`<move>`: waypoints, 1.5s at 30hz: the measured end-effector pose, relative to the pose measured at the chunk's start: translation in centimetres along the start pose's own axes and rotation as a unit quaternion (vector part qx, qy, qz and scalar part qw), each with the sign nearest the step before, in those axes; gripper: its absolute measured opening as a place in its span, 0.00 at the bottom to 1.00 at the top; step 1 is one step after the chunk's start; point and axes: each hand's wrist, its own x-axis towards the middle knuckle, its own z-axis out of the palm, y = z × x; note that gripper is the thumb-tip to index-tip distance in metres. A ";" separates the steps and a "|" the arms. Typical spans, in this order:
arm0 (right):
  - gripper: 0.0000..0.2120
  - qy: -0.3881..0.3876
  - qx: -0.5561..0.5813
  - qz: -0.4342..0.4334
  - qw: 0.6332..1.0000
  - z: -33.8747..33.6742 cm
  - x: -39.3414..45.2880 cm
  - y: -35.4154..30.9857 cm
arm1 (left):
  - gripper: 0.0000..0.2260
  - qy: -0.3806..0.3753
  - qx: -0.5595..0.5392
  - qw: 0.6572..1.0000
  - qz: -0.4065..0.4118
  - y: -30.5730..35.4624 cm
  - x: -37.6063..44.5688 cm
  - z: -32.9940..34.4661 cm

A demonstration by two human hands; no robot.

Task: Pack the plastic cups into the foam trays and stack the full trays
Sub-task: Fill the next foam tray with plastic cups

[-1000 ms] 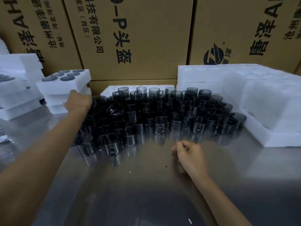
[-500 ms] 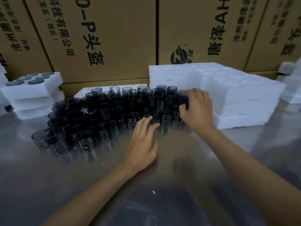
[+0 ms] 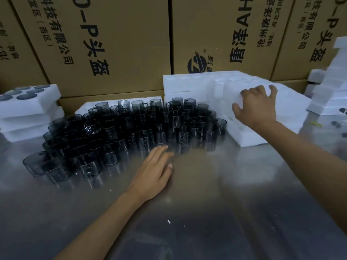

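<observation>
- The right hand point(image 3: 257, 107) lies on the top empty foam tray point(image 3: 293, 113) of the white pile at the right of the frame. Its fingers point(image 3: 262, 91) are spread and bent over the tray's near corner, thumb low on the side face. This looks like a grip taken to pull a fresh tray off the pile, though whether it is lifting yet cannot be told.
- The left hand point(image 3: 154, 173) rests flat on the steel table point(image 3: 225, 194) at centre frame, holding nothing. Its fingers point(image 3: 161, 149) are straight and loose, tips just short of the nearest cups. I judge it is waiting by the stock, ready to pick once a tray is set down.
- The plastic cups point(image 3: 131, 128) stand in a dense dark cluster across the middle left of the frame, mostly upright, one near the left tipped on its side. They are massed between the two foam piles, presumably so either hand can reach them.
- The full trays point(image 3: 28, 102) sit stacked at the upper left, dark cup mouths showing in the top one, well apart from both hands.
- Cardboard boxes point(image 3: 116, 44) wall off the back of the table.
</observation>
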 end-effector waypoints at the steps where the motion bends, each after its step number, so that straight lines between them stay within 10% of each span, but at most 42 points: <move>1: 0.17 0.030 0.007 -0.029 0.999 -0.8 -0.3 -1.0 | 0.17 0.000 -0.008 1.000 -0.001 0.0 0.0 0.0; 14: 0.18 0.106 0.043 -0.158 0.981 -6.2 -9.2 -12.5 | 0.08 0.103 -0.346 0.913 -0.190 0.2 -1.6 -2.3; 22: 0.17 0.051 0.092 -0.205 0.973 -7.3 -18.1 -17.9 | 0.23 0.104 -0.586 0.763 -0.251 -0.8 -2.2 -4.5; 27: 0.28 -0.065 0.189 -0.217 0.956 -6.2 -19.9 -19.4 | 0.14 0.046 -0.515 0.803 -0.296 -1.7 -3.5 -4.9; 31: 0.19 -0.040 0.306 -0.123 0.943 -4.2 -15.2 -18.3 | 0.15 0.071 -0.464 0.826 -0.311 -1.5 -3.4 -5.7; 41: 0.30 -0.250 0.274 0.035 0.928 5.1 -1.4 -15.8 | 0.16 0.098 -0.440 0.838 -0.308 -1.4 -3.6 -5.9; 45: 0.16 -0.225 0.273 0.045 0.934 6.9 -0.5 -16.7 | 0.16 0.085 -0.445 0.839 -0.301 -1.7 -3.6 -6.1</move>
